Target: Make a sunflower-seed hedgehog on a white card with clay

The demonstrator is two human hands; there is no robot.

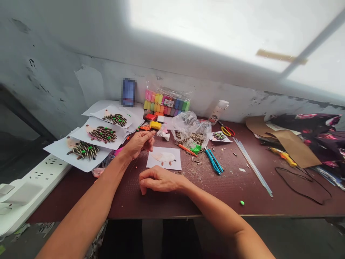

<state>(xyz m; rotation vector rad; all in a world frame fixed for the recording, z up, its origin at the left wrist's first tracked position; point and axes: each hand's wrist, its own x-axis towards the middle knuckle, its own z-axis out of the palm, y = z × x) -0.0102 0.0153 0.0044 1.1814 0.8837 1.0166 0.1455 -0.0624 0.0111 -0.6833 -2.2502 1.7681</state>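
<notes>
A small white card [176, 153] lies on the table before me, bearing a pale hedgehog shape with brown feet and a dark nose. My left hand [140, 144] hovers by the card's upper left corner, thumb and fingers pinched together; whatever is between them is too small to make out. Below the card's near edge my right hand [159, 179] rests with its fingers curled under, hiding what they may hold. Striped sunflower seeds [197, 138] spill from a clear plastic bag [185, 123] beyond the card. An orange stick-like tool [187, 149] and a teal utility knife [214, 162] lie right of it.
Finished-looking seed hedgehogs on paper [101, 133] overlap at left, near a white power strip [40, 176]. Coloured clay packs [167, 102] and a white bottle [218, 112] stand behind. Scissors [228, 130], glue sticks [253, 167] and a corded yellow glue gun [284, 156] lie rightward.
</notes>
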